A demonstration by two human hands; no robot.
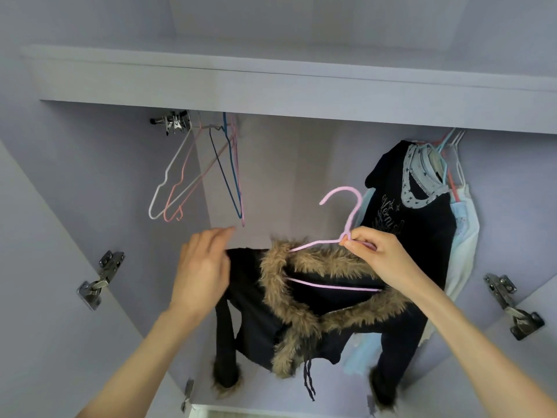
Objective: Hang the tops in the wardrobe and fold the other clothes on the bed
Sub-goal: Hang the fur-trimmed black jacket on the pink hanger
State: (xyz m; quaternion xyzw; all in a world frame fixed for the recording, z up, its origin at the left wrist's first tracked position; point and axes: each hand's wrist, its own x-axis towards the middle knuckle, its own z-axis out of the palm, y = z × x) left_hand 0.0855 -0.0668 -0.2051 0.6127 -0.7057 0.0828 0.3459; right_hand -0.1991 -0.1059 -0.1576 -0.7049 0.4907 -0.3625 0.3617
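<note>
Right hand (373, 251) pinching the pink hanger (334, 236) at its neck, fur-trimmed black jacket (301, 300) dangling mid-wardrobe below the rail (180, 120), left hand (202, 267) loose-fingered at the shoulder — could slide off sideways if tipped while hooking.

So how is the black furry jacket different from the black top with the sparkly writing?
The black jacket with brown fur trim is on a pink wire hanger that the right hand pinches, not yet on the rail; the black top with glittery lettering already hangs at the wardrobe's right side. The jacket has fur at its hood and cuffs; the top has a grey starred neckline. Both are black and on hangers.
</note>
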